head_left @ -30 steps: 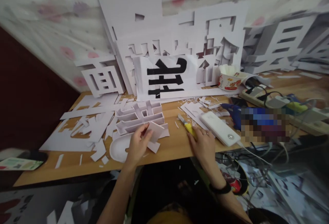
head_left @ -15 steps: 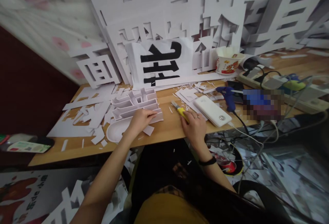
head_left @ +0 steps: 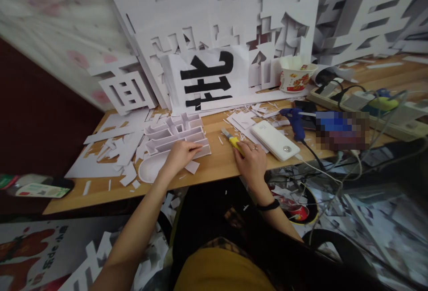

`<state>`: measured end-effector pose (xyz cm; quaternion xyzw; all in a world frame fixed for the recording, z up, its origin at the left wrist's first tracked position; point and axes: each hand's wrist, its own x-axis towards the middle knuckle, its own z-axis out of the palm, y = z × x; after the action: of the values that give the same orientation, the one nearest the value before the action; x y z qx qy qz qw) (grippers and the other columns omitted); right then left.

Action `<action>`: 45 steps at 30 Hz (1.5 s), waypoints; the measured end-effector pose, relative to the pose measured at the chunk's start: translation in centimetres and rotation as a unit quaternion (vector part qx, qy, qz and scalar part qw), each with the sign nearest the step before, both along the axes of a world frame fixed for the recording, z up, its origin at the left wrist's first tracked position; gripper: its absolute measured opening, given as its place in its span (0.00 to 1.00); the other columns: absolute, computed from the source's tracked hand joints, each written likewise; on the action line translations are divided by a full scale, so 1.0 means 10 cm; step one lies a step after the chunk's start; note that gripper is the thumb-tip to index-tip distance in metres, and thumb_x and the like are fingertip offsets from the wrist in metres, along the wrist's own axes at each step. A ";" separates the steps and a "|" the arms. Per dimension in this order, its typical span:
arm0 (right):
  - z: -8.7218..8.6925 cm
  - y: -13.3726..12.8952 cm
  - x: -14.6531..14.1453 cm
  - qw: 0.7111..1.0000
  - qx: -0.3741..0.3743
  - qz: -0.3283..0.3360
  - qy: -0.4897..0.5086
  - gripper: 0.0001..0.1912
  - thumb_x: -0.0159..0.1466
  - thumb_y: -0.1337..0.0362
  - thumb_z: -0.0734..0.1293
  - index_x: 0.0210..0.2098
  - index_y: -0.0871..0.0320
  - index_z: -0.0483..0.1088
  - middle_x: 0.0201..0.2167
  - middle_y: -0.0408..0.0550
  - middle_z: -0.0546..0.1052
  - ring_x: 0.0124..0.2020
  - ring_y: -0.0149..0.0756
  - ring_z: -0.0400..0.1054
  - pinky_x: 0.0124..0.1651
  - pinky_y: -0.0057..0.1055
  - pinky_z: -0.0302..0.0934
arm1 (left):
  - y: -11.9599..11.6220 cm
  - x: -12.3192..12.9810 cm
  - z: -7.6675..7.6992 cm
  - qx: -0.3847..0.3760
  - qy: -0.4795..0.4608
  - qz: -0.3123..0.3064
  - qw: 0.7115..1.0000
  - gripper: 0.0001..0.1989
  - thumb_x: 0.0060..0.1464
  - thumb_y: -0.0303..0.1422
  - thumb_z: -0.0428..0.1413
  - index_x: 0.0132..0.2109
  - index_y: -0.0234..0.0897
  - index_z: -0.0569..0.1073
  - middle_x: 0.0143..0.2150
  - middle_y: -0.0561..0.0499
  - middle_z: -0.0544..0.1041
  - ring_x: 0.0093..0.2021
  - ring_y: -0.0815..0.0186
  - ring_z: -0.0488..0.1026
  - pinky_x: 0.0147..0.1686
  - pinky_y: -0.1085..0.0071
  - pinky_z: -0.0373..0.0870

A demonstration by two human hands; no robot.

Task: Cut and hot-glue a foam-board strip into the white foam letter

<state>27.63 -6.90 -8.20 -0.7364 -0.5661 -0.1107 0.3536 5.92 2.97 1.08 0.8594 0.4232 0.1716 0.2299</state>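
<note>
Yellow knife point(head_left: 233, 141) clamped in right hand point(head_left: 251, 161), mid-frame; left hand point(head_left: 180, 155) pinched together at white form point(head_left: 170, 136), contents can't be told; walls point(head_left: 205, 144) could be bent by overpressing.

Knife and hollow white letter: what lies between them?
Head view: a thin white scrap lies on the wooden table between the yellow knife in the right hand and the hollow white letter.

Worktop point(head_left: 218, 162), wood-grained. Thereon: walled white letter form point(head_left: 174, 137); white board offcuts point(head_left: 106, 148); white power bank point(head_left: 274, 140); blue glue gun point(head_left: 296, 125); printed paper bowl point(head_left: 294, 79); power strip point(head_left: 384, 125), plugged.
</note>
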 end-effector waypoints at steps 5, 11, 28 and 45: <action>0.00 0.00 0.01 1.000 -0.009 0.009 0.013 0.13 0.68 0.62 0.64 0.46 0.60 0.76 0.46 0.55 0.80 0.43 0.45 0.67 0.45 0.38 0.58 | -0.01 0.00 -0.01 -0.001 -0.003 -0.004 1.000 0.09 0.57 0.31 0.58 0.42 0.42 0.83 0.42 0.51 0.84 0.41 0.57 0.82 0.42 0.64 0.75; -0.01 0.00 0.00 1.000 0.001 0.008 0.016 0.12 0.68 0.62 0.64 0.46 0.60 0.77 0.46 0.54 0.80 0.43 0.45 0.67 0.45 0.38 0.59 | -0.01 0.01 -0.02 0.002 0.000 -0.002 1.000 0.09 0.56 0.30 0.58 0.41 0.43 0.83 0.42 0.52 0.84 0.40 0.57 0.82 0.43 0.64 0.76; 0.02 -0.01 0.00 1.000 -0.003 0.009 0.024 0.12 0.68 0.62 0.64 0.45 0.60 0.78 0.47 0.54 0.80 0.44 0.46 0.67 0.47 0.38 0.59 | 0.01 0.00 0.00 -0.003 0.004 -0.006 1.000 0.08 0.55 0.30 0.60 0.41 0.43 0.83 0.42 0.52 0.84 0.40 0.58 0.82 0.44 0.64 0.76; 0.01 -0.02 -0.02 1.000 -0.003 -0.009 0.017 0.11 0.68 0.61 0.66 0.44 0.58 0.79 0.47 0.50 0.81 0.43 0.44 0.68 0.45 0.35 0.57 | 0.03 0.01 -0.03 0.007 0.019 -0.004 1.000 0.09 0.55 0.28 0.60 0.42 0.43 0.83 0.42 0.52 0.84 0.40 0.59 0.82 0.44 0.66 0.76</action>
<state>27.43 -7.06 -8.13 -0.7442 -0.5540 -0.0993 0.3598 6.02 3.28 0.77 0.8660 0.4226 0.1570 0.2164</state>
